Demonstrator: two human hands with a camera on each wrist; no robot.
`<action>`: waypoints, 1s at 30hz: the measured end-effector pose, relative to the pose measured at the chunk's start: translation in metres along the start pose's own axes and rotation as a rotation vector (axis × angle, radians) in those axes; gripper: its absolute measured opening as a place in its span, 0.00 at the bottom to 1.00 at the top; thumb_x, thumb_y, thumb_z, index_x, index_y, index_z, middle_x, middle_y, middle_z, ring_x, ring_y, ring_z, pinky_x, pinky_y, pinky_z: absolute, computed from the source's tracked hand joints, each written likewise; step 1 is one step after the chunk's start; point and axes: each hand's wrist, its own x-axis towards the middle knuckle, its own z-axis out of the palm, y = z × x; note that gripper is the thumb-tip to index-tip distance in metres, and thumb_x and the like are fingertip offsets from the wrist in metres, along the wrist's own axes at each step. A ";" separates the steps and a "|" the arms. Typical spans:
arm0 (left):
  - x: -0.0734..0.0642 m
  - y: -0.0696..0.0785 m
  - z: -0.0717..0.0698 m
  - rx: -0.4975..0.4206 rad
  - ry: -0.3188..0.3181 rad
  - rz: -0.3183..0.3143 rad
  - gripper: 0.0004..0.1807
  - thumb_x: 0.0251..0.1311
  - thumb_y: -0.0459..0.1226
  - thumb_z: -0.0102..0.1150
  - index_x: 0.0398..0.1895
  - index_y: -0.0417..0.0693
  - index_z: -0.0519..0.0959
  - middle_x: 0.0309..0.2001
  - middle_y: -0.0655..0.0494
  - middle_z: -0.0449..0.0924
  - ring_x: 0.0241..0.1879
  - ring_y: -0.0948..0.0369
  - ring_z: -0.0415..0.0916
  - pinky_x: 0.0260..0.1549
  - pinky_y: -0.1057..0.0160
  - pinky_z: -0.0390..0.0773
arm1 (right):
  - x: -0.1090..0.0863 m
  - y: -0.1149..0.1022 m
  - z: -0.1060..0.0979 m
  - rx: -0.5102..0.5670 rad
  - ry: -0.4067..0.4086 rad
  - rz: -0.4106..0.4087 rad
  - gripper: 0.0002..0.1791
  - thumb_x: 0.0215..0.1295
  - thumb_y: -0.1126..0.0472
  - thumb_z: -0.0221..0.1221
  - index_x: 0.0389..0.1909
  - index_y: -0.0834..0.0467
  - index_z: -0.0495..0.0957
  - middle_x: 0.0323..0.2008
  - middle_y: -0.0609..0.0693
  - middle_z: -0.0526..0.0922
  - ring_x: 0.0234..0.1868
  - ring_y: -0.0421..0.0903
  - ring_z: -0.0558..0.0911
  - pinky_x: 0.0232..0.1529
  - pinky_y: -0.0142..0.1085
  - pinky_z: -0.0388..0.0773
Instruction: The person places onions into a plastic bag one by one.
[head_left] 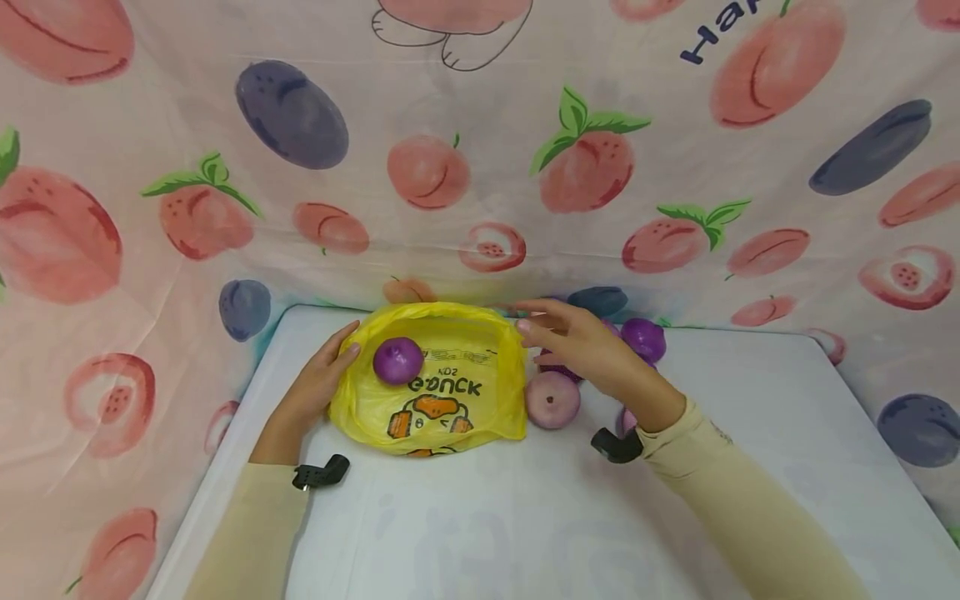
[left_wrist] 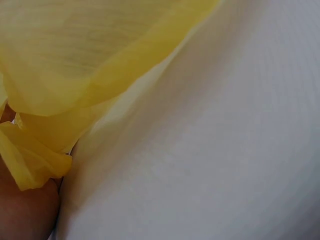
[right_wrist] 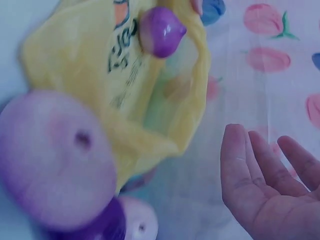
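Observation:
A yellow plastic bag (head_left: 491, 408) printed with a duck lies on the table, its mouth spread wide. One purple onion (head_left: 398, 361) is inside it, towards the left. At the bag's left rim, my left hand (head_left: 309, 382) holds the edge; the left wrist view shows crumpled yellow plastic (left_wrist: 35, 155) against the hand. My right hand (head_left: 592, 350) hovers near the bag's right rim, fingers extended and holding nothing, as the right wrist view also shows. Beneath and beside it sits a pile of onions, with a pale onion (head_left: 553, 400) in front, partly hidden by the hand.
Another dark purple onion (head_left: 643, 339) lies behind the right wrist. The white-covered table (head_left: 480, 525) meets a hanging cloth (head_left: 420, 100) printed with fruit along its back and left sides. Each wrist wears a black camera mount (head_left: 321, 472).

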 end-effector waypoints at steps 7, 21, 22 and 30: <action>0.000 0.000 0.000 -0.006 -0.005 -0.002 0.36 0.75 0.59 0.47 0.82 0.74 0.50 0.84 0.59 0.42 0.83 0.50 0.37 0.79 0.39 0.43 | -0.025 0.021 -0.032 -0.005 0.046 0.023 0.34 0.73 0.43 0.59 0.75 0.49 0.65 0.68 0.60 0.75 0.65 0.58 0.79 0.59 0.50 0.81; 0.002 -0.004 0.002 0.000 0.015 -0.025 0.39 0.71 0.65 0.48 0.81 0.75 0.52 0.83 0.60 0.45 0.83 0.51 0.40 0.79 0.39 0.46 | -0.071 0.062 -0.087 -0.170 0.126 -0.052 0.31 0.77 0.47 0.56 0.75 0.53 0.64 0.71 0.60 0.72 0.62 0.40 0.79 0.53 0.34 0.84; 0.003 -0.004 0.002 0.000 0.015 -0.021 0.38 0.71 0.64 0.48 0.81 0.75 0.52 0.83 0.60 0.45 0.83 0.51 0.40 0.79 0.40 0.45 | -0.073 0.065 -0.090 -0.182 0.134 -0.050 0.31 0.77 0.47 0.56 0.76 0.53 0.64 0.71 0.60 0.72 0.60 0.35 0.79 0.53 0.31 0.83; 0.003 -0.004 0.000 0.005 0.022 -0.008 0.38 0.72 0.63 0.48 0.81 0.74 0.52 0.83 0.59 0.46 0.83 0.51 0.40 0.79 0.40 0.46 | -0.082 0.088 -0.107 -0.239 0.164 -0.019 0.32 0.78 0.47 0.54 0.75 0.57 0.64 0.70 0.63 0.73 0.52 0.22 0.77 0.49 0.27 0.81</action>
